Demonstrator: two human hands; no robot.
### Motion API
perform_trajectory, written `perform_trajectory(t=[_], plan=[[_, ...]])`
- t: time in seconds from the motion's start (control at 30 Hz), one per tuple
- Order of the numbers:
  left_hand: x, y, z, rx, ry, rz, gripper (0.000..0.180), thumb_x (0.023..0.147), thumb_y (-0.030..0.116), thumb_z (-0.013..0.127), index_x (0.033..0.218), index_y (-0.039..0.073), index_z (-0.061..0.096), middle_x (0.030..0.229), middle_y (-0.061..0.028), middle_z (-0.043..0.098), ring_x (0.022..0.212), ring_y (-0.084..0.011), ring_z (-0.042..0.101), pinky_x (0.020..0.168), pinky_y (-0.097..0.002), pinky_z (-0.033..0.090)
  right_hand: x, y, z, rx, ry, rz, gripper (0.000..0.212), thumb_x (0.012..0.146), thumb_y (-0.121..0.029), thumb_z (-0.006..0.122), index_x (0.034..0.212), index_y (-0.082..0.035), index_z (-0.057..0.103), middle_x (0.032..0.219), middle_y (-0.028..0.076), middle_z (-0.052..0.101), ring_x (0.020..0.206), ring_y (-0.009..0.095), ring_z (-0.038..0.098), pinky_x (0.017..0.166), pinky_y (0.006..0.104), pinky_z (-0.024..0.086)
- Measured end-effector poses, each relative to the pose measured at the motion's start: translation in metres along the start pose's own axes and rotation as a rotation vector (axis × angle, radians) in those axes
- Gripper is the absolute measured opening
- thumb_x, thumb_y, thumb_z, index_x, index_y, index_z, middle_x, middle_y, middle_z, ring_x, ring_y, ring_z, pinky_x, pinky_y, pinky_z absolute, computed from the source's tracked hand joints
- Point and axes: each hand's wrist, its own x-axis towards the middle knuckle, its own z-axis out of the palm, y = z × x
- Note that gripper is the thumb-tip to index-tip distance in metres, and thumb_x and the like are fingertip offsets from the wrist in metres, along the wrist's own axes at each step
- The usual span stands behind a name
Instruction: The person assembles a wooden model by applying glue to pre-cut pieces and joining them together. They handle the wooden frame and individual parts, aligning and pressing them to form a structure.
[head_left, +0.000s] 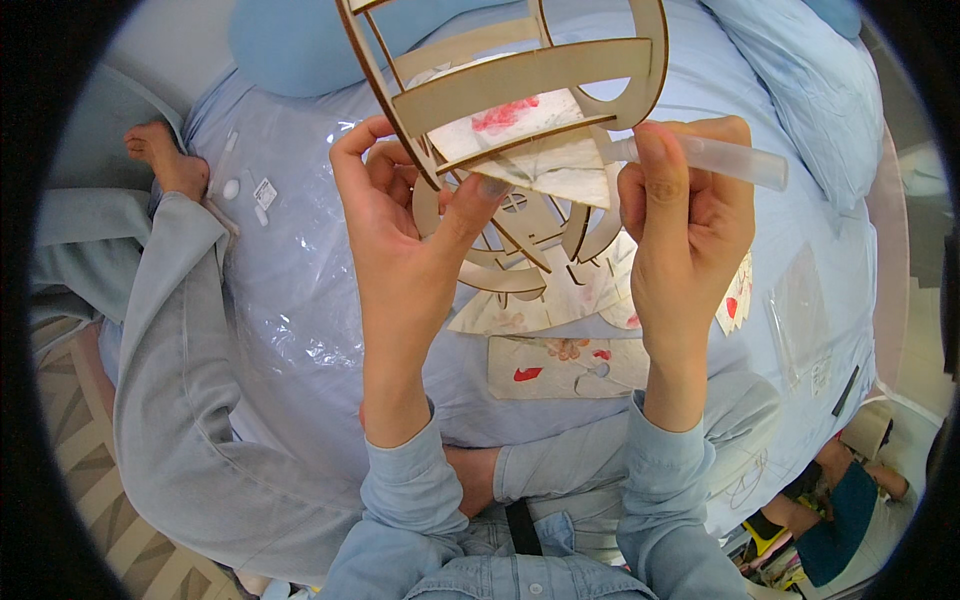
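Observation:
A light wooden frame point(520, 75) of curved laser-cut ribs and slats stands raised in front of me. My left hand point(405, 215) grips its lower left side, the thumb pressing on a pale paper panel point(560, 165) with a red flower print. Between the thumb and fingers of my right hand point(690, 200) is a translucent white glue tube point(735, 162). Its narrow tip points left, at the panel's right edge; whether it touches I cannot tell. Below the frame lie more wooden ribs and flower-printed pieces point(530, 305), partly hidden by my hands.
A rectangular flower-printed panel point(570, 367) lies on the blue sheet point(430, 400) by my legs. Clear plastic wrapping point(290, 270) spreads at left, with small white caps point(231, 189) beyond it. A clear bag point(800, 310) lies at right. Another person's leg point(180, 350) rests at left.

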Motion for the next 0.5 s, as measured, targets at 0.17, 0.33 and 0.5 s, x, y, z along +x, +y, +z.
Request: perform_trajectory(t=[0.17, 0.33, 0.5], plan=[[0.0004, 0.0058, 0.0046, -0.039, 0.004, -0.038, 0.065, 0.086, 0.004, 0.079, 0.134, 0.004, 0.036, 0.11, -0.0074, 0.053, 0.102, -0.0138, 0.058, 0.082, -0.0266, 0.055, -0.0002, -0.0022, 0.0002, -0.009, 0.015, 0.027, 0.006, 0.099, -0.004, 0.064, 0.096, 0.001, 0.064, 0.076, 0.0, 0.053, 0.056, 0.004, 0.045, 0.051, 0.0224, 0.03], [0.0021, 0.0044, 0.0035, -0.054, 0.01, -0.03, 0.064, 0.085, 0.003, 0.079, 0.133, 0.004, 0.037, 0.109, -0.0068, 0.053, 0.102, -0.0139, 0.059, 0.081, -0.027, 0.056, -0.002, 0.0033, -0.002, -0.026, -0.053, -0.057, 0.012, 0.105, -0.009, 0.057, 0.099, 0.001, 0.061, 0.082, -0.002, 0.05, 0.051, 0.003, 0.039, 0.045, 0.021, 0.025], [0.0027, 0.0064, 0.0044, -0.014, 0.019, -0.044, 0.064, 0.085, 0.006, 0.081, 0.132, 0.005, 0.039, 0.107, -0.0053, 0.05, 0.095, -0.0118, 0.056, 0.079, -0.0261, 0.055, -0.0018, 0.0036, -0.0025, -0.036, -0.06, -0.073, 0.012, 0.105, -0.01, 0.057, 0.099, 0.0, 0.061, 0.08, -0.002, 0.05, 0.051, 0.003, 0.039, 0.045, 0.0207, 0.025]])
